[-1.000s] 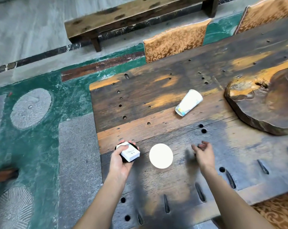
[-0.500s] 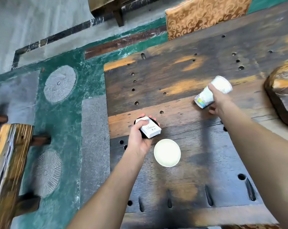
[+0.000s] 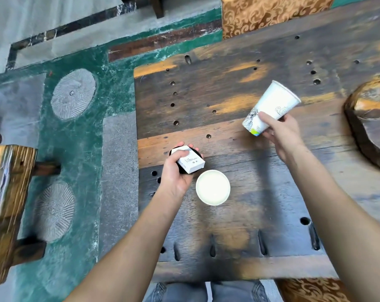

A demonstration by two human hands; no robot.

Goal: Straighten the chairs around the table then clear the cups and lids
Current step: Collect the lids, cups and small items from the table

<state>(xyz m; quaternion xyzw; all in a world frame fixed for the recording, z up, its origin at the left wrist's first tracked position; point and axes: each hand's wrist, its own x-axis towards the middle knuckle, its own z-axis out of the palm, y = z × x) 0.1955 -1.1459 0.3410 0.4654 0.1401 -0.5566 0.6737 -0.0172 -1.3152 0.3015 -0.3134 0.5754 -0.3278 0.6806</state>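
My right hand [image 3: 281, 132] grips a white paper cup [image 3: 271, 106] near its base and holds it tilted above the wooden table [image 3: 239, 232], with the cup's mouth pointing up and to the right. My left hand [image 3: 177, 171] holds a small white box [image 3: 190, 162] on top of a black round lid [image 3: 174, 152]. A white round lid [image 3: 213, 187] lies flat on the table just right of my left hand. A chair with gold patterned fabric [image 3: 269, 13] stands at the table's far side.
A thick wooden slab [image 3: 372, 120] rests on the table at the right. A wooden bench [image 3: 6, 205] stands on the green and grey floor to the left. Another gold patterned seat [image 3: 311, 290] is at the near right edge.
My right hand reached out to the cup lying on its side, took hold of it and lifted it off the table. My left hand has kept the box and black lid.
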